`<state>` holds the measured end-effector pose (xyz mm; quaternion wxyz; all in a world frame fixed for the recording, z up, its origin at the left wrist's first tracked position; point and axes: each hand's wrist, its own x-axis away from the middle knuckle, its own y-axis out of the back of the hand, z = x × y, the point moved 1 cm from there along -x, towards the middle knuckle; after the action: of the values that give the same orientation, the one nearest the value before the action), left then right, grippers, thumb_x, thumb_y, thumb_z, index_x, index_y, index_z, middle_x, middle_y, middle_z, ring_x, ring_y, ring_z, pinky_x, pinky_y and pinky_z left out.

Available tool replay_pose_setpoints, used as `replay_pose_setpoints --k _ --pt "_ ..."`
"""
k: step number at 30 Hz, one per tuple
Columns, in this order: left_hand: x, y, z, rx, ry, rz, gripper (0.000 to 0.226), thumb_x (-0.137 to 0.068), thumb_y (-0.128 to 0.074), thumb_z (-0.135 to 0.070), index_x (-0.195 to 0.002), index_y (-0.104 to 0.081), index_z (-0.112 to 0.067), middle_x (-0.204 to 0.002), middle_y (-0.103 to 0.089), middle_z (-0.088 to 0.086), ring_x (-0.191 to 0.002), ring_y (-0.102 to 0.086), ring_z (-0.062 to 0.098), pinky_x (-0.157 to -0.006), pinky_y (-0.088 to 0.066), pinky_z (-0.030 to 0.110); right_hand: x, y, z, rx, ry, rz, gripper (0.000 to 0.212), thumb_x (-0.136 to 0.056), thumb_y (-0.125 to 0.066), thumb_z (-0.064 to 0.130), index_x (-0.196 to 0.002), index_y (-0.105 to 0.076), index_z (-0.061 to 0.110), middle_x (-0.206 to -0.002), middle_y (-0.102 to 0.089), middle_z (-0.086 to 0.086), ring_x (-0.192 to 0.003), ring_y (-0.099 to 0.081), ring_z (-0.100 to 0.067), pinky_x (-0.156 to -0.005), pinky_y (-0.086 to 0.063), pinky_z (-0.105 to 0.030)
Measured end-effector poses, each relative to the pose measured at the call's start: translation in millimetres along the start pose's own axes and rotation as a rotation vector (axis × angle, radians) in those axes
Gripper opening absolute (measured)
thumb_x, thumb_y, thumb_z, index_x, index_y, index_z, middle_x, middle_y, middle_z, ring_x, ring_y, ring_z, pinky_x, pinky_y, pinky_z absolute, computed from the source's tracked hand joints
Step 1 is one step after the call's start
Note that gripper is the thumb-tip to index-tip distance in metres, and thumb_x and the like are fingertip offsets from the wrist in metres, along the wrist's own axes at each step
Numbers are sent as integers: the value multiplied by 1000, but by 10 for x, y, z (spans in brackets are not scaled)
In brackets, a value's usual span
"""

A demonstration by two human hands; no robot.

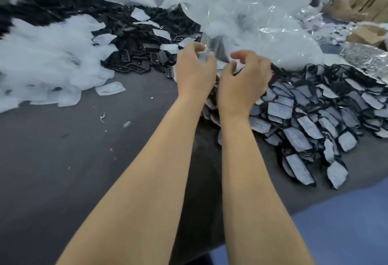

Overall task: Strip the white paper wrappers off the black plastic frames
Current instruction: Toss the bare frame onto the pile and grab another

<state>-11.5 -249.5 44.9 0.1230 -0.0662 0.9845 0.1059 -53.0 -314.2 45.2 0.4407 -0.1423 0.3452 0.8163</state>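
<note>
Head view: two bare forearms reach forward over a dark grey table (84,170) with a matte top flecked with white crumbs.
Left hand (195,71): fingers curled, the fingertips pinching a pale scrap (205,57). It is blurred, so I cannot tell whether it is paper or film.
Right hand (244,82): just beside the left, fingers hooked, thumb bent toward the forefinger. I cannot tell whether it holds anything.
Wrapped frames (315,122): a sprawling heap on the right, under and beyond the right hand. They are flat black plastic rims, each with a white, fibrous paper panel that is roughly five-sided.
Bare frames (134,55): a black heap left of the hands, made of slotted pieces with hard edges.
Wrappers (42,65): a soft, crumpled white drift at far left. A loose wrapper (110,89) lies apart on the table.
Clear bag (262,29): crinkled, shiny film behind the hands, with a white mass inside.
</note>
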Motion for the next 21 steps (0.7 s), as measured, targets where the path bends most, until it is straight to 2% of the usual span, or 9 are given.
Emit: replay_pose_setpoints --k 3,7,9,14,17,21 --pt "-140 486 156 66 52 -140 19 -93 -52 -13 -111 -57 -7 -102 -57 -1 -91 -53 10 -78 -40 15 182 -359 335 -122 63 214 21 -89 -51 8 -104 -66 11 -110 -61 -9 -105 -52 -24 -88 -38 -28" --pt "-312 1134 418 73 139 -317 22 -92 -50 -10 -112 -58 -7 -97 -56 -3 -93 -54 11 -85 -43 20 489 -921 738 -96 114 562 27 -94 -47 13 -116 -63 11 -118 -60 -12 -110 -53 -27 -94 -42 -36" --pt "-382 1390 538 101 181 -372 17 -91 -49 -10 -107 -57 -12 -97 -56 -3 -97 -57 14 -89 -47 27 616 -1162 876 -51 137 658 32 -95 -45 13 -123 -61 12 -129 -55 -12 -119 -49 -28 -100 -39 -36" --pt "-591 1680 682 193 266 -410 12 -93 -46 -9 -100 -51 -17 -98 -57 -3 -101 -62 20 -90 -52 36 664 -1569 1031 45 166 690 40 -96 -41 12 -133 -54 13 -153 -30 -15 -143 -25 -25 -115 -23 -39" --pt "-738 1669 688 219 278 -398 12 -92 -45 -8 -98 -50 -18 -91 -55 -7 -101 -63 20 -93 -51 39 552 -1736 1101 55 160 653 45 -95 -39 11 -139 -47 17 -151 -32 -11 -140 -28 -26 -115 -22 -41" --pt "-913 1608 693 219 260 -395 14 -91 -46 -6 -98 -51 -17 -96 -58 0 -103 -63 23 -93 -51 38 399 -1979 1181 84 147 674 46 -96 -38 16 -141 -43 22 -152 -29 -6 -138 -27 -27 -113 -24 -43"
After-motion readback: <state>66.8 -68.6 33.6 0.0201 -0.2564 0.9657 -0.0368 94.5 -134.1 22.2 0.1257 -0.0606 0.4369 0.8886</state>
